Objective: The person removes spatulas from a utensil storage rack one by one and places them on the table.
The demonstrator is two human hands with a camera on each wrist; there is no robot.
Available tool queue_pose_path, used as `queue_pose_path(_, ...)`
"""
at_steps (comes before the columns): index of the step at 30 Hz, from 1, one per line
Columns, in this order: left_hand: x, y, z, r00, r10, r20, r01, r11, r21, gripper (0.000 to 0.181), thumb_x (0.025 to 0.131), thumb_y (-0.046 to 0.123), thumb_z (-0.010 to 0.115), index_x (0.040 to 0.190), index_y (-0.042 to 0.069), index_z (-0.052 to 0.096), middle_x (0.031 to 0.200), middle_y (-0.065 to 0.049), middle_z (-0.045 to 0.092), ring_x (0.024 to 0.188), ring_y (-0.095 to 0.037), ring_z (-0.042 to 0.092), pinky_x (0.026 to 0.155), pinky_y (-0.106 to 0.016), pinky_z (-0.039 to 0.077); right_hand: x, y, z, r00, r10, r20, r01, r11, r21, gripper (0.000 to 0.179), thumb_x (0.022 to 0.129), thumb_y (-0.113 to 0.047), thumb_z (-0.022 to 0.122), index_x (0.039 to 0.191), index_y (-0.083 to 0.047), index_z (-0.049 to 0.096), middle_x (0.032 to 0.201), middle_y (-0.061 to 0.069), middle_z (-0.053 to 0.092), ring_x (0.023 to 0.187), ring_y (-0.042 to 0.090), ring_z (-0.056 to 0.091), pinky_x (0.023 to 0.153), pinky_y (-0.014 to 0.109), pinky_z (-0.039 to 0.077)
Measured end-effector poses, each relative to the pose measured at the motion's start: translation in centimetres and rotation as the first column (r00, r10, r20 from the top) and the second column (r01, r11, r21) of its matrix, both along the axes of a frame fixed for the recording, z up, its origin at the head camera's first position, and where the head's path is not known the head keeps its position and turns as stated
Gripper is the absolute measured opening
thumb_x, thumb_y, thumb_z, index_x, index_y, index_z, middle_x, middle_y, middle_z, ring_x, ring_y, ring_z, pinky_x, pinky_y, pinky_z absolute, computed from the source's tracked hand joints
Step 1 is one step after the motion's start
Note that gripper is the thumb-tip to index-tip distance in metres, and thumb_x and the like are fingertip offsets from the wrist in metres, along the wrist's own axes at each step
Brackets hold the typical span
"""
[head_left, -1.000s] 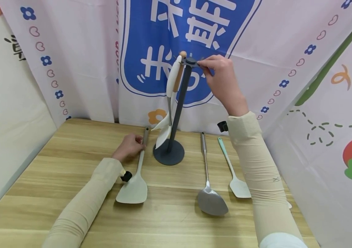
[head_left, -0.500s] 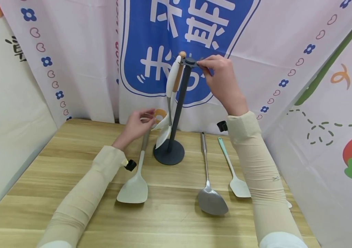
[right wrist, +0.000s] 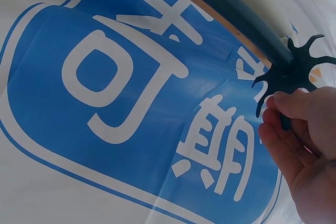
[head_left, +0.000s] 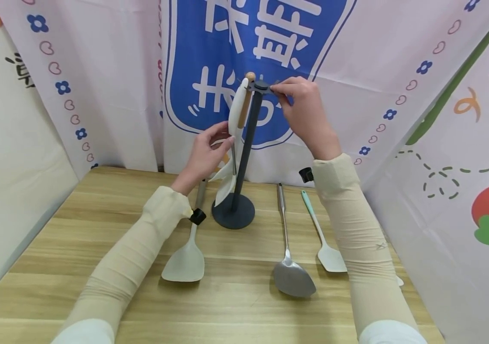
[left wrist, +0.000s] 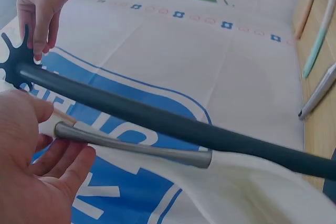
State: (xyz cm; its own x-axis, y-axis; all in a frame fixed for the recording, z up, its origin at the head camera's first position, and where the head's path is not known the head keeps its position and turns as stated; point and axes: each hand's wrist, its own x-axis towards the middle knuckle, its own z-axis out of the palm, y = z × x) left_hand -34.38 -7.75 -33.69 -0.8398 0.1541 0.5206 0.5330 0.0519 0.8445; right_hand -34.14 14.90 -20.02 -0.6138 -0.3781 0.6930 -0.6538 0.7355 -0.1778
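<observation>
My left hand (head_left: pixel 201 155) is at a white-handled cooking utensil (head_left: pixel 236 107) hanging on the dark utensil stand (head_left: pixel 248 143). In the left wrist view its fingers and thumb lie loosely spread on either side of the handle, without a visible tight grip. That utensil has a metal neck and a white head. Another hanging utensil with a wooden handle (head_left: pixel 245 112) is partly hidden behind it. At the top, my right hand (head_left: pixel 304 110) pinches one hook of the stand's hooked crown (right wrist: pixel 294 69) between thumb and fingers.
A pale turner (head_left: pixel 185 263) lies on the wooden table (head_left: pixel 235 306), left of the stand's round base (head_left: pixel 244 217). To the right lie a steel turner (head_left: pixel 293 277) and a mint-handled spatula (head_left: pixel 331 258). A printed curtain (head_left: pixel 128 95) hangs behind.
My left hand has left the pale turner's handle and risen rightward to the hanging white handle. My right hand keeps its pinch on the stand's hook.
</observation>
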Motion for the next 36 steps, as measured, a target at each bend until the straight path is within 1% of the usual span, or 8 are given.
queue_pose_path(5,-0.1,0.8,0.4,1.000,-0.001,0.013,0.000,0.999,0.045,0.047,0.104,0.013,0.059,0.148,0.000,0.048,0.141,-0.019,0.057,0.125,-0.032,0.061,0.109,-0.038,0.049,0.1,0.0,0.1,1.000,-0.003,0.011,0.003,1.000,0.000,0.023,0.099,-0.004,0.063,0.118,0.002,0.074,0.112,0.016,0.074,0.107,0.029,0.065,0.097,0.038,0.051)
queue_pose_path(7,-0.2,1.0,0.4,1.000,-0.001,-0.002,0.001,0.998,0.068,0.045,0.104,0.011,0.057,0.147,-0.001,0.048,0.137,-0.021,0.059,0.121,-0.034,0.063,0.109,-0.037,0.049,0.2,-0.1,0.1,1.000,-0.004,0.013,0.004,1.000,-0.001,0.023,0.099,-0.004,0.063,0.118,0.001,0.074,0.112,0.016,0.074,0.107,0.029,0.065,0.097,0.038,0.051)
queue_pose_path(12,-0.1,1.4,0.5,0.999,0.021,-0.050,-0.015,0.993,0.118,0.040,0.105,0.008,0.053,0.144,-0.002,0.051,0.129,-0.022,0.063,0.108,-0.035,0.067,0.104,-0.037,0.053,0.3,-0.3,0.3,1.000,0.005,0.005,-0.005,1.000,0.000,0.023,0.100,-0.004,0.062,0.118,0.002,0.074,0.112,0.016,0.074,0.107,0.029,0.065,0.096,0.037,0.054)
queue_pose_path(19,0.2,1.5,0.3,0.995,0.049,-0.088,-0.037,0.990,0.133,0.039,0.105,0.007,0.053,0.143,-0.003,0.052,0.125,-0.023,0.065,0.102,-0.032,0.069,0.101,-0.035,0.055,0.3,-0.4,0.3,1.000,0.009,0.010,-0.009,1.000,-0.004,0.023,0.099,-0.003,0.063,0.118,0.003,0.074,0.113,0.017,0.074,0.106,0.029,0.065,0.093,0.039,0.056)
queue_pose_path(23,0.4,1.5,0.2,0.994,0.067,-0.091,-0.055,0.989,0.135,0.039,0.105,0.008,0.054,0.143,-0.002,0.053,0.124,-0.022,0.065,0.101,-0.031,0.070,0.101,-0.034,0.055,0.3,-0.4,0.3,1.000,0.007,0.016,-0.007,1.000,-0.005,0.023,0.099,-0.003,0.063,0.118,0.003,0.074,0.113,0.016,0.074,0.106,0.028,0.065,0.092,0.037,0.057)
queue_pose_path(30,0.9,1.3,0.2,0.993,0.070,-0.091,-0.055,0.986,0.159,0.041,0.105,0.009,0.055,0.144,-0.003,0.053,0.123,-0.029,0.064,0.095,-0.026,0.069,0.096,-0.033,0.057,0.3,-0.2,0.2,1.000,-0.012,0.023,0.012,1.000,-0.007,0.023,0.099,-0.003,0.063,0.119,0.002,0.074,0.113,0.016,0.074,0.105,0.027,0.065,0.091,0.035,0.057)
queue_pose_path(33,0.9,1.2,0.2,0.993,0.074,-0.097,-0.057,0.984,0.170,0.040,0.104,0.009,0.056,0.143,-0.002,0.054,0.122,-0.028,0.065,0.093,-0.022,0.069,0.094,-0.032,0.058,0.3,-0.2,0.2,1.000,-0.012,0.026,0.012,1.000,-0.014,0.023,0.099,-0.003,0.064,0.118,0.002,0.074,0.113,0.016,0.074,0.105,0.027,0.065,0.091,0.034,0.057)
queue_pose_path(36,1.0,1.1,0.1,0.992,0.081,-0.093,-0.063,0.982,0.180,0.041,0.104,0.011,0.057,0.143,0.000,0.055,0.122,-0.024,0.066,0.095,-0.025,0.070,0.096,-0.032,0.057,0.2,-0.2,0.2,1.000,-0.005,0.024,0.006,1.000,-0.017,0.023,0.099,-0.004,0.064,0.118,0.001,0.074,0.113,0.015,0.074,0.104,0.026,0.065,0.091,0.033,0.057)
